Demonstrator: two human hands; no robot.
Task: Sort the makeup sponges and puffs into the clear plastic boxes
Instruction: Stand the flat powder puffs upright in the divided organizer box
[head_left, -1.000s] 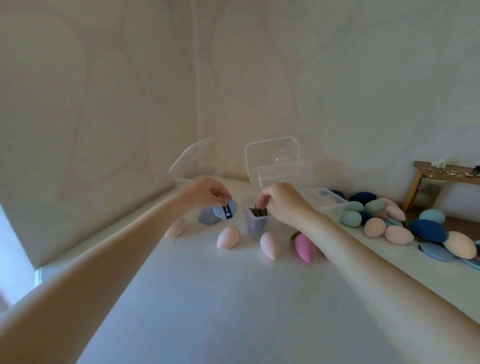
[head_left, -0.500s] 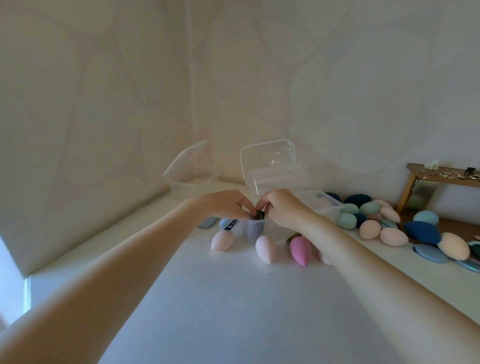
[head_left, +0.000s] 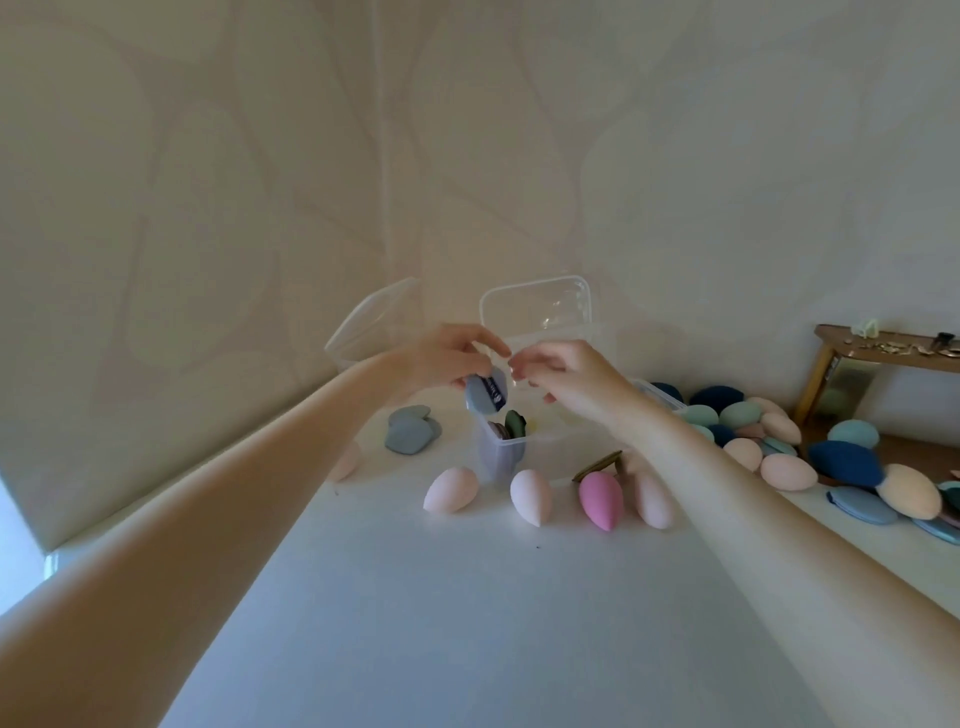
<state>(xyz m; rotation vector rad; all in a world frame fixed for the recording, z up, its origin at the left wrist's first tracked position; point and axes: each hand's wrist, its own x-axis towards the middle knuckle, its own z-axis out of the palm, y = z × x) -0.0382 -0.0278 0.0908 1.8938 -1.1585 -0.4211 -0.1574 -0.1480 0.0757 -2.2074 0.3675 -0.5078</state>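
Note:
My left hand grips a grey-blue flat puff with a dark ribbon, holding it just above the small clear box. That box holds several upright flat puffs, one dark green. My right hand hovers beside it over the box, fingers loosely curled, holding nothing that I can see. Pale pink egg sponges and a bright pink one lie in front of the box. Two grey-blue puffs lie to its left.
Two larger clear boxes with raised lids stand at the back. A heap of blue, teal and peach sponges and puffs spreads along the right. A wooden stool stands far right. White tabletop stretches in front.
Both hands rose from the small box's rim. The left hand lifted the grey-blue puff up over the box; the right hand drew out of the box and to the right.

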